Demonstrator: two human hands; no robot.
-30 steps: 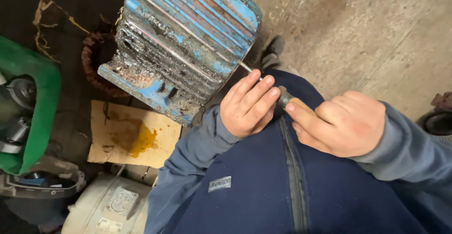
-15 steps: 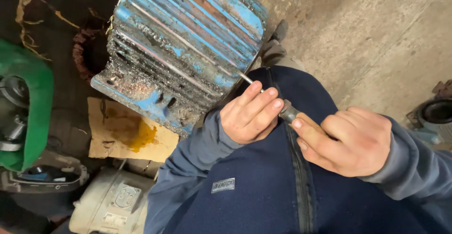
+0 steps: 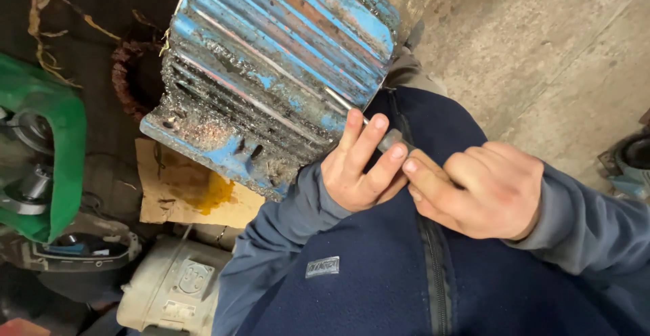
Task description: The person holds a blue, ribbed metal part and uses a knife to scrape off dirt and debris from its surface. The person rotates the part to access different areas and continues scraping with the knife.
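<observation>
A ribbed blue motor housing [image 3: 271, 58], rusty and grimy, rests against my lap. Both hands are on a screwdriver [image 3: 387, 138] whose thin metal shaft runs up-left and ends between the housing's fins. My left hand [image 3: 359, 167] wraps around the shaft close to the housing, fingers curled over it. My right hand [image 3: 481, 187] grips the dark handle behind, thumb pressed forward. Most of the handle is hidden inside my right fist. I wear a navy zip jacket [image 3: 406, 275].
A green machine casing [image 3: 57, 153] stands at the left, a stained piece of cardboard [image 3: 196, 187] lies below the housing, and a cream motor body [image 3: 176, 288] sits at the bottom left. Copper windings [image 3: 128, 79] show behind the housing. Bare concrete floor [image 3: 542, 45] spreads to the right.
The view has shifted slightly, so the housing sits lower and left. Both hands keep their hold on the screwdriver, its tip still at the fins.
</observation>
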